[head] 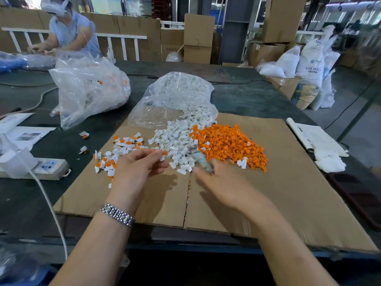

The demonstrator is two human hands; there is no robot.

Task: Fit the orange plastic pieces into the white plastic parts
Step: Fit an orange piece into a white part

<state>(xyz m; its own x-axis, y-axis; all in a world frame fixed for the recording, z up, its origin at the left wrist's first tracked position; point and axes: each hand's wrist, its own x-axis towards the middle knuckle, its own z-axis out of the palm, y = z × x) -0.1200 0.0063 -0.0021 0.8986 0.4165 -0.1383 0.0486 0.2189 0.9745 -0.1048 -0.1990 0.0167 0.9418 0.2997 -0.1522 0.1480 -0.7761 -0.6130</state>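
A heap of orange pieces [231,144] lies touching a spill of white parts [175,139]; fitted white-and-orange pairs [117,153] lie scattered beside them.

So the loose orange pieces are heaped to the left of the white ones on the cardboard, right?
Not quite. The head view shows the loose orange pieces heaped to the right of the white ones on the cardboard. The pieces at the left are already-fitted white-and-orange parts.

Bare forearms, silver metal link watch [116,214] on left wrist
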